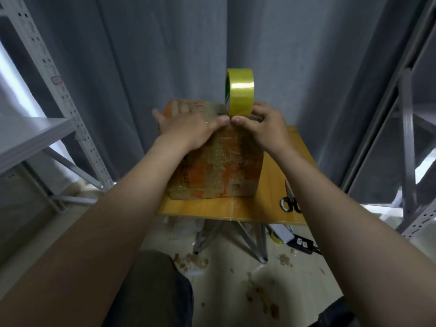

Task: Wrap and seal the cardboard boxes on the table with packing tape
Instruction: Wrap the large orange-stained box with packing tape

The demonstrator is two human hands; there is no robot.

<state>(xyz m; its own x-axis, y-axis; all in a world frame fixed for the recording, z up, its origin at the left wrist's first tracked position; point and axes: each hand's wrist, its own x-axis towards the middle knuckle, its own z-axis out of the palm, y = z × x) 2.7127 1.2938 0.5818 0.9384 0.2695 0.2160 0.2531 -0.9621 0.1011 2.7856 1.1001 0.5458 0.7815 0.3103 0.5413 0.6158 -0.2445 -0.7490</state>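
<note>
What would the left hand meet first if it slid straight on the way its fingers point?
Nothing on the box top: the left hand lies flat on the cardboard box, fingers aimed at its far edge. Past that edge comes the grey curtain, though depth is unclear.

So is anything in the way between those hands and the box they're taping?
Nothing visible. The left hand lies flat on top of the box, and the right hand grips the tape roll standing upright on it. The scissors lie on the table to the right, apart from the box.
</note>
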